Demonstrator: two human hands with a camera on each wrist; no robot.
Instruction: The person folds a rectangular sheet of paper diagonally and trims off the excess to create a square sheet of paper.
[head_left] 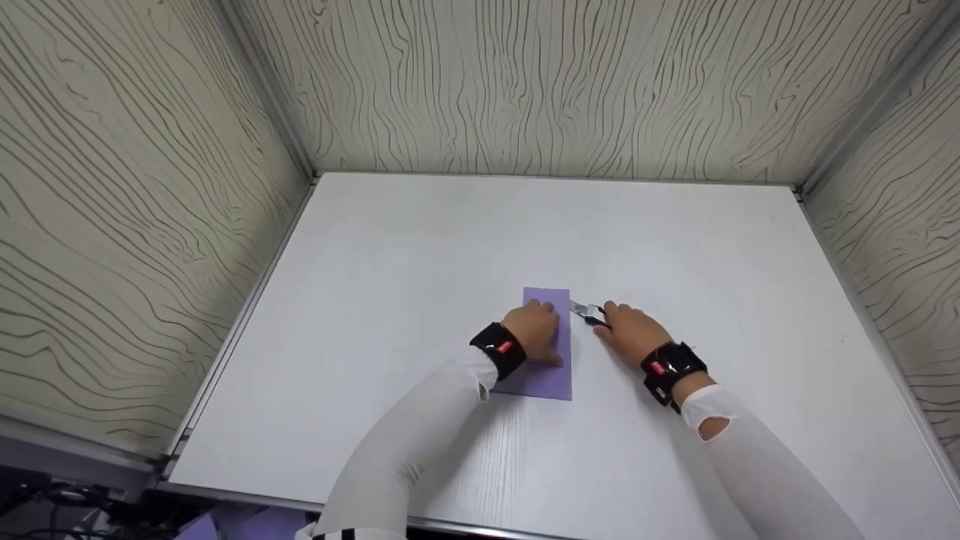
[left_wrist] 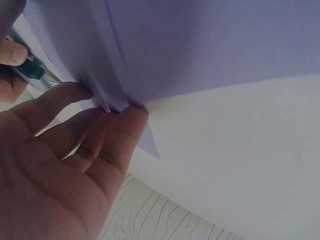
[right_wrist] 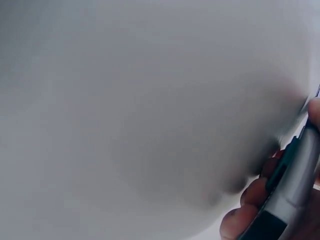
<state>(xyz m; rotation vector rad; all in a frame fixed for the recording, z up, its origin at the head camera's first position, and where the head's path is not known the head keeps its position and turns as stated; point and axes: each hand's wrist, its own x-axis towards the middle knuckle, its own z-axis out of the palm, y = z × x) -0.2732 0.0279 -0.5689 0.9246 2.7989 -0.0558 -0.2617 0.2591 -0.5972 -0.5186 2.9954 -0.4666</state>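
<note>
A sheet of purple paper [head_left: 556, 382] lies upright on the white table. My left hand [head_left: 534, 330] presses on it, thumb and fingers spread apart over its surface. In the left wrist view, the fingertips [left_wrist: 135, 112] bear on the purple paper [left_wrist: 240, 40] beside a crease, and a pointed corner shows below them. My right hand [head_left: 634, 330] grips a utility knife [head_left: 583, 310], its front end right at the paper's right edge near the top. The right wrist view shows the knife's silver and dark green handle [right_wrist: 295, 185] with fingers curled round it.
The white table [head_left: 405, 247] is bounded by wood-patterned panels [head_left: 525, 90] at the back and both sides. Below its front left edge lie more purple sheets [head_left: 255, 523] and dark cables [head_left: 67, 499].
</note>
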